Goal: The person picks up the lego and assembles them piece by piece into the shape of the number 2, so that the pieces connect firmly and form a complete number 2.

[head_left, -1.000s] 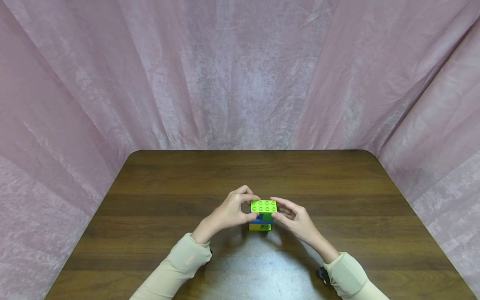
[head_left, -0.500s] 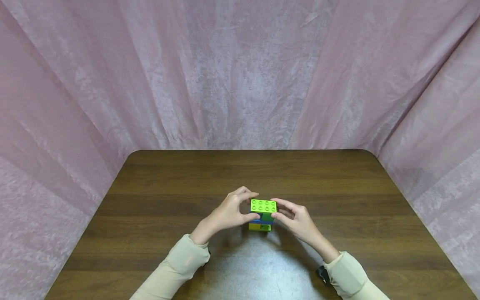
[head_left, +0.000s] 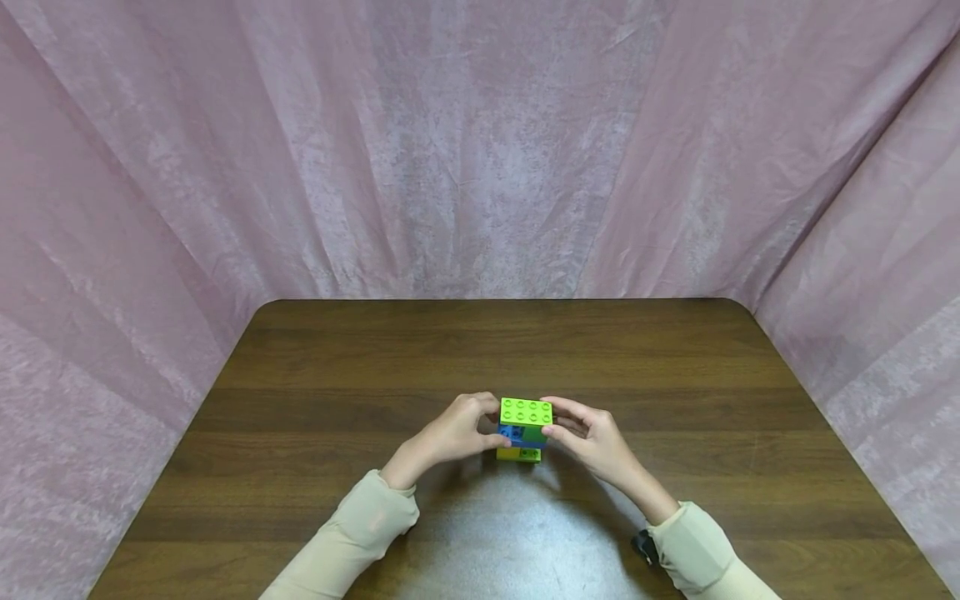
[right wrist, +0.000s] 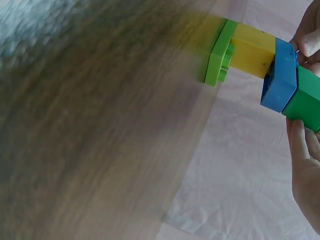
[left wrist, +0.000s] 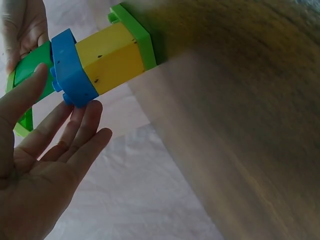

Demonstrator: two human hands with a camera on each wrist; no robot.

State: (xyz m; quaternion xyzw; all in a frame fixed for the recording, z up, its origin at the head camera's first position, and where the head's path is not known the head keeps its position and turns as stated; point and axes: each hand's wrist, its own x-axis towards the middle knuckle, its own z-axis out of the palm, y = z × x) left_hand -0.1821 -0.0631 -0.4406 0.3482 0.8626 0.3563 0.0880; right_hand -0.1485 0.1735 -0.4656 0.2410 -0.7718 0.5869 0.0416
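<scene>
A tower of toy building bricks stands upright on the table between both hands. From the bottom come a flat lime piece, a yellow brick, a blue brick, a green brick and a lime top brick with studs. My left hand is around the blue brick's left end, thumb in front, fingers behind; in the left wrist view the fingertips touch it. My right hand holds the upper part at its right end, thumb at the front corner and forefinger behind.
The wooden table has rounded far corners. Pink curtains hang close behind it and along both sides. A dark band shows at the right wrist.
My left hand has let go of the lime top brick and slid down to the blue brick's level. The right hand and the tower have hardly moved.
</scene>
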